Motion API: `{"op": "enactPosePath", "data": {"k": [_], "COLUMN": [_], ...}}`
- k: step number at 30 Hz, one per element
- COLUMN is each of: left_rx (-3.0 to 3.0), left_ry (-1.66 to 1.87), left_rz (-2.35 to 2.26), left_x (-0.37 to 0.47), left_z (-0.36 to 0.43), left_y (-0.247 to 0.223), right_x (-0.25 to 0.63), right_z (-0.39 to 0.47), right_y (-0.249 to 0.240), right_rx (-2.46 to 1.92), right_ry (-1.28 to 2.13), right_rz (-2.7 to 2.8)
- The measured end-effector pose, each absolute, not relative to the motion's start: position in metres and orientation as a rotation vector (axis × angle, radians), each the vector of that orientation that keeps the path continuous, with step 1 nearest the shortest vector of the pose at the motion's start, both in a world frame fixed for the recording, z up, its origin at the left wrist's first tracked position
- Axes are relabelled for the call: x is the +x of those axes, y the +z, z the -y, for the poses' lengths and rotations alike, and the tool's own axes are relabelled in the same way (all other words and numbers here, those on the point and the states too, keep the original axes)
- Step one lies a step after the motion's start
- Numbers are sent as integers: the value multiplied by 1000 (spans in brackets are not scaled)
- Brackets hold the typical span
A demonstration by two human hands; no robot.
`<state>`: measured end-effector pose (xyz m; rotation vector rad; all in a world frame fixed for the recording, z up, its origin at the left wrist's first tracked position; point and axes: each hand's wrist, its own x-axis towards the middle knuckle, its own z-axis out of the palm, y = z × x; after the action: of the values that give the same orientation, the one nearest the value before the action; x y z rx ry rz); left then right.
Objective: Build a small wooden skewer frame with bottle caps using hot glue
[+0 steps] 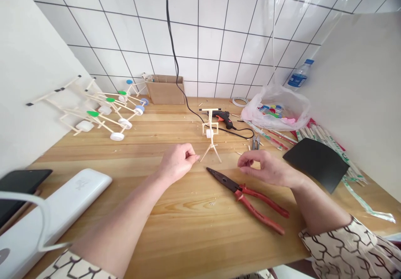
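A small stick model of pale wooden rods stands on the table, with a dark-tipped crossbar on top, a white bottle cap in its middle and two splayed legs. My left hand is closed beside its left leg, thumb and fingers pressed together; whether they touch the leg or pinch something small cannot be made out. To the right of the model, my right hand hovers with loosely curled fingers, thumb and forefinger apart, and nothing visible in it. Red-handled long-nose pliers lie between the hands, jaws pointing at the model.
Several stick models with bottle-cap wheels stand at left, near a cardboard box. A glue gun, snips, a bag of caps, a water bottle and black sheet occupy the right. A white power bank lies front left.
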<state>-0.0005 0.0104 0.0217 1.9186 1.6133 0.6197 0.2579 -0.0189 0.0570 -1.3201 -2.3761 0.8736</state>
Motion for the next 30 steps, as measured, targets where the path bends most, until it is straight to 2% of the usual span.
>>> {"op": "enactPosePath", "data": {"k": [10, 17, 21, 30], "left_rx": [2010, 1942, 1888, 1871], "left_ry": [625, 704, 699, 644], "left_rz": [-1656, -1693, -1683, -1656], "left_x": [4, 3, 1, 1], "left_z": [-10, -12, -14, -14], "left_y": [23, 17, 13, 14], "right_x": [284, 257, 234, 240], "right_z": [-6, 26, 49, 47], "right_y": [49, 55, 58, 74], "right_rx": [-1589, -1391, -1280, -1409], "right_ry": [481, 769, 733, 818], "right_rz": [1910, 2414, 2711, 2791]}}
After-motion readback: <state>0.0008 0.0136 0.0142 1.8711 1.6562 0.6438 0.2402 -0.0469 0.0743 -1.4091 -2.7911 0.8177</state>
